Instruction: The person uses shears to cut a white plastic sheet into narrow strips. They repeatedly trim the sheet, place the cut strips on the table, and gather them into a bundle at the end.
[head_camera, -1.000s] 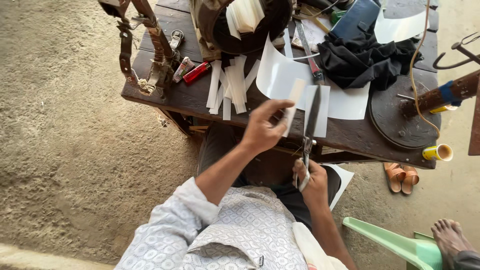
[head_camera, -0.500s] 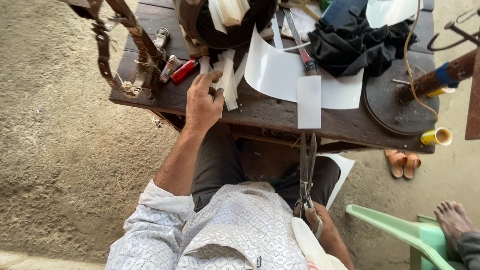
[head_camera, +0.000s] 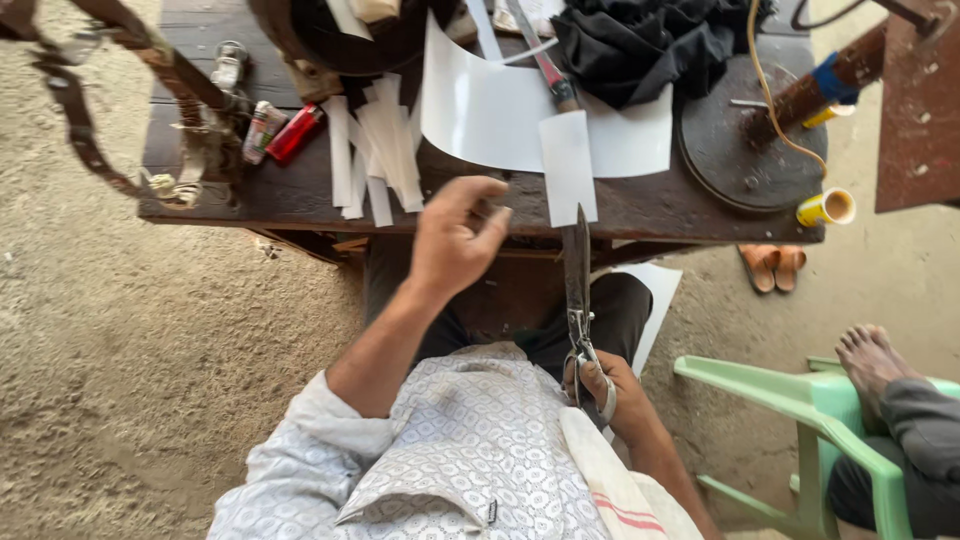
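Scissors (head_camera: 577, 290) sit in the right hand (head_camera: 600, 385), its grip closed through the handles, blades pointing up toward the white strip (head_camera: 567, 165) on the dark worktop (head_camera: 660, 205), while the left hand (head_camera: 452, 240) hovers empty, fingers loosely curled, beside cut strips (head_camera: 375, 150).

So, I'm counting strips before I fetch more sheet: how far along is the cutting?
Done: a pile of cut white strips lies on the dark wooden table, and a wider cut piece hangs over its front edge. In hand: the right hand holds long scissors, blades closed; the left hand hovers empty near the table edge. Left: the large white sheet looks mostly uncut.
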